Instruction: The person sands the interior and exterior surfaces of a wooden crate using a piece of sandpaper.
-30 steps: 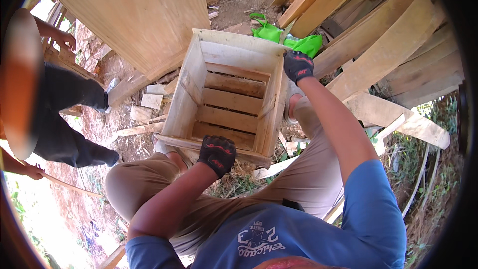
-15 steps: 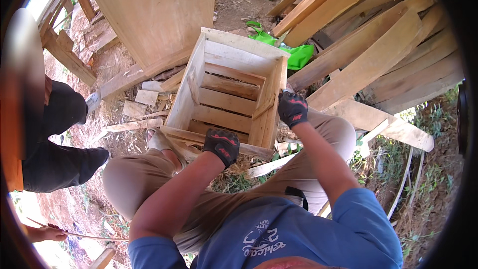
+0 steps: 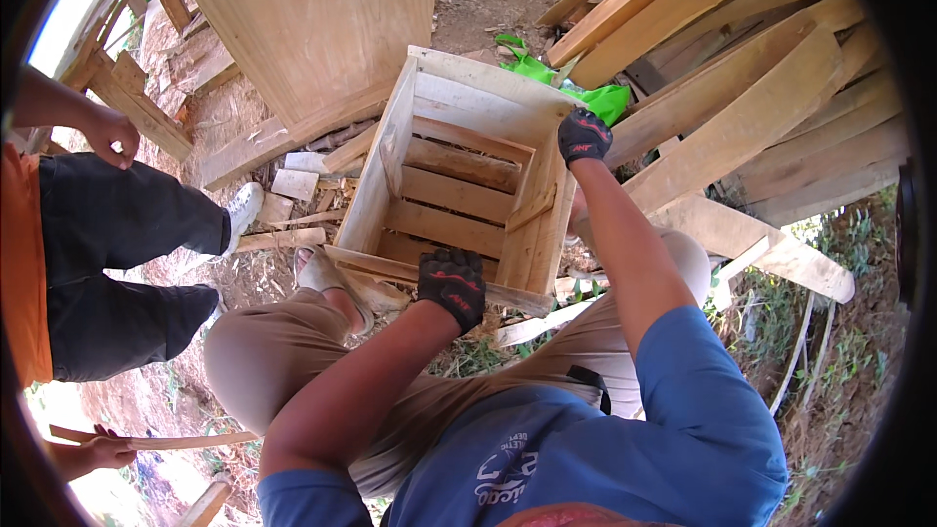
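A slatted wooden crate (image 3: 374, 185) stands between my legs with its open top facing up. It has pale side boards, and gaps show between its bottom slats. My left hand (image 3: 452, 288), in a black glove with red marks, is curled over the crate's near board. In a matching glove, my right hand (image 3: 584, 135) is closed on the right side's top edge, close to the far right corner. The fingertips of both hands are hidden. A short slanted piece of wood (image 3: 531, 207) lies against the inside of the right wall.
A large plywood sheet (image 3: 312, 24) stands beyond the crate at left. Stacked planks (image 3: 732, 102) fill the right side, beside a green bag (image 3: 602, 101). Wood scraps (image 3: 294, 182) litter the ground. One person in black trousers (image 3: 127, 224) stands at left; below, another hand (image 3: 107, 449) holds a thin strip.
My right hand has moved away from me along the crate's right edge to near the far corner. My left hand stays on the near board. The person at left has shifted and shows a hand.
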The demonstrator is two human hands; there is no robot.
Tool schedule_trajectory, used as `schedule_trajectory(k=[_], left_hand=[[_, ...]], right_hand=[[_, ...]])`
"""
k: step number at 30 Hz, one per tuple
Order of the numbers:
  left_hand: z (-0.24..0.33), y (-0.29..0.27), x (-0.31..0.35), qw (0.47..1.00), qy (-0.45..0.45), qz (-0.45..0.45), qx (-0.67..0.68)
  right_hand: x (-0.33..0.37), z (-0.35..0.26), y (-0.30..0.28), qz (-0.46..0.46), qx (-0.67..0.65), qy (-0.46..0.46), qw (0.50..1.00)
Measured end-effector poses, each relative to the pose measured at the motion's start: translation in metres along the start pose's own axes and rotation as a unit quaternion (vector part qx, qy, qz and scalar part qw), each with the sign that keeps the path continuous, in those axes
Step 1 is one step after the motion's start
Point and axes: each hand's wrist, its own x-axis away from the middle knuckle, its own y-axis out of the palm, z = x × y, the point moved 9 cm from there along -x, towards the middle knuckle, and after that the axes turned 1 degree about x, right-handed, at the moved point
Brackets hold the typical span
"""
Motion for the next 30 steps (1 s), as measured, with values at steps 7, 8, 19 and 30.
schedule_trajectory(k=[7,8,19,30], left_hand=[[-0.004,0.008,-0.007,1.0,0.001,-0.006,0.004],[-0.005,0.007,-0.006,1.0,0.002,-0.006,0.005],[-0.005,0.0,-0.003,0.999,0.0,0.043,-0.013],[-0.003,0.008,-0.008,0.999,0.008,0.02,0.026]], right_hand=[[0.033,-0.005,-0.015,0.02,-0.051,0.015,0.998],[0.046,-0.008,-0.02,0.018,-0.054,0.013,0.998],[0.142,0.0,-0.047,0.029,-0.144,-0.004,0.989],[0.019,0.002,0.005,0.066,-0.089,0.024,0.993]])
